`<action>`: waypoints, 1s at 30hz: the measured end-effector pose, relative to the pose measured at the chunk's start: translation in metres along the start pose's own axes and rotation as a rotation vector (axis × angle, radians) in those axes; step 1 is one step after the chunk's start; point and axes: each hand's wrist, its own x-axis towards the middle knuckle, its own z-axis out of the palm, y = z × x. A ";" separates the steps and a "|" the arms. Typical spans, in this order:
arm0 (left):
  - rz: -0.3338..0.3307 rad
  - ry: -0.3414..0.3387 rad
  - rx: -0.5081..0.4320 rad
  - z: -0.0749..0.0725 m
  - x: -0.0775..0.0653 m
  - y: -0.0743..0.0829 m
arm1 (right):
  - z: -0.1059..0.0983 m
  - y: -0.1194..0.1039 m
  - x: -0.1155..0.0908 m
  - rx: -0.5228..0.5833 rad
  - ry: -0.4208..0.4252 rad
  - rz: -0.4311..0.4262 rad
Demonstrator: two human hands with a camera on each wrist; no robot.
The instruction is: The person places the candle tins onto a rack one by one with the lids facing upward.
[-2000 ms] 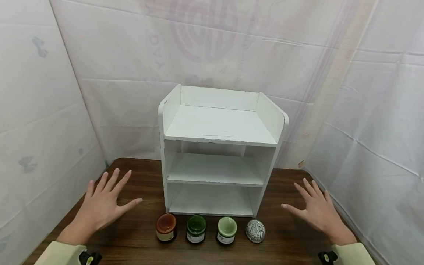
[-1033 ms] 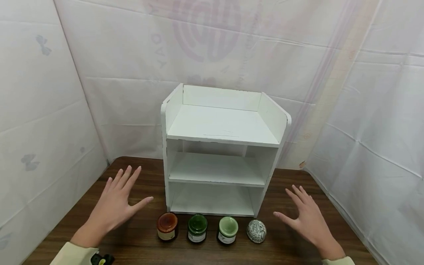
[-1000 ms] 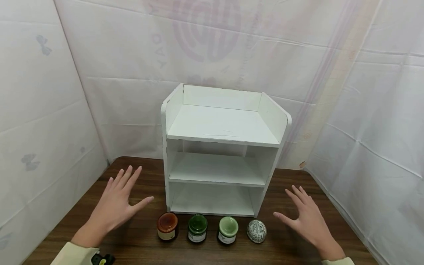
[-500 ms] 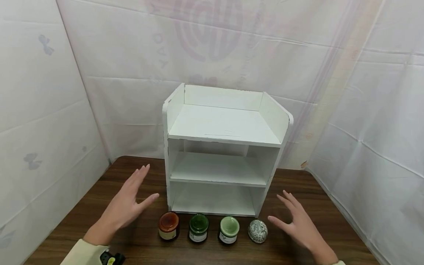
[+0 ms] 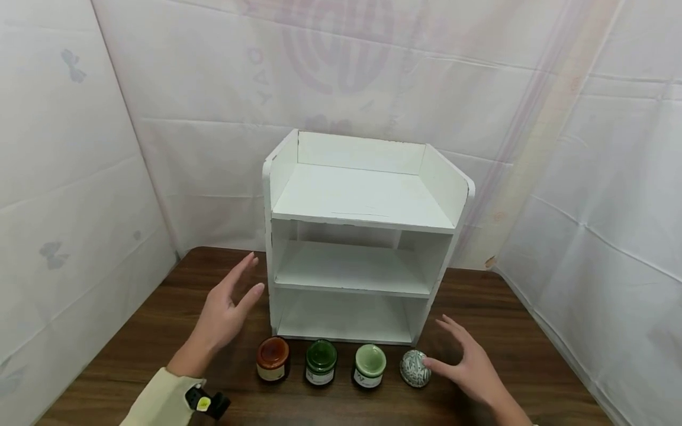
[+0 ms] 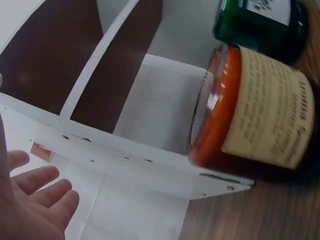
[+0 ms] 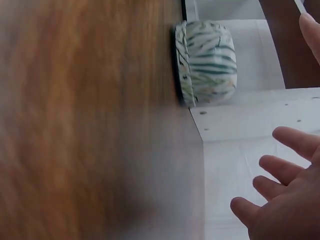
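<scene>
My left hand (image 5: 224, 313) hovers beside the left side of a white shelf unit (image 5: 362, 195), fingers extended and holding nothing. Nearest to it stands an amber glass jar (image 5: 273, 358) with a cream label, large in the left wrist view. My right hand (image 5: 469, 364) is at the right, fingers spread, its thumb overlapping a round tin (image 5: 413, 369) in the head view. In the right wrist view the tin (image 7: 210, 62) shows green and white leaf-like stripes, apart from the fingers (image 7: 282, 170). Between amber jar and tin stand a dark green jar (image 5: 321, 362) and a light green jar (image 5: 369, 365).
The shelf unit has a top tray and two lower compartments, with the row of jars just before its base. A dark wooden table (image 5: 511, 307) carries everything. White sheets (image 5: 208, 71) hang behind and on both sides. A black band (image 5: 206, 403) sits at the left cuff.
Both hands have moved inward, the left toward the shelf's side and amber jar, the right toward the round tin. The left hand has turned more sideways. The jars and shelf stay in place.
</scene>
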 end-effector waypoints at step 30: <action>-0.212 0.030 -0.302 0.013 0.037 0.010 | 0.037 -0.024 -0.015 0.509 0.027 0.376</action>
